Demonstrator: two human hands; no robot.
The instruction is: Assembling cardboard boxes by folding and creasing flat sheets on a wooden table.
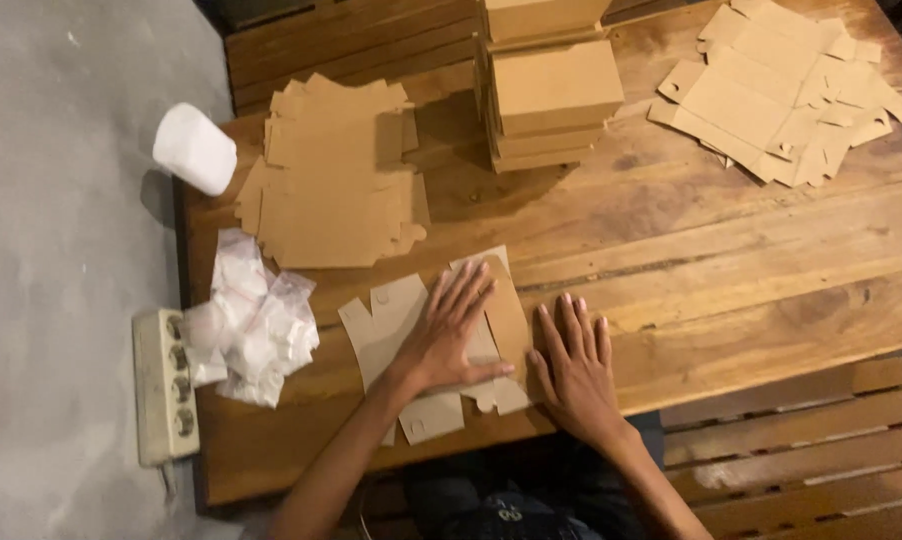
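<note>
Cardboard blank (426,345), die-cut and still flat, sits near the front edge of the wooden table (731,270), and that's the thing we've got both hands on. Our left hand (449,335) is pressed flat on top of it with fingers spread wide, which looks like it's pinning the sheet so it can't slide. Our right hand (574,365) lies just beside the blank's right edge, fingers straight and close together, palm down on the wood, holding nothing. Left of the blank there's a heap of small clear plastic bags (251,320), and past those a white power strip (163,385) hanging at the table edge. Behind the blank, a stack of unfolded blanks (331,175) waits within reach, a white roll (193,148) beside it. Further back stand folded boxes (551,85), and far right-back another loose pile of blanks (781,85).
</note>
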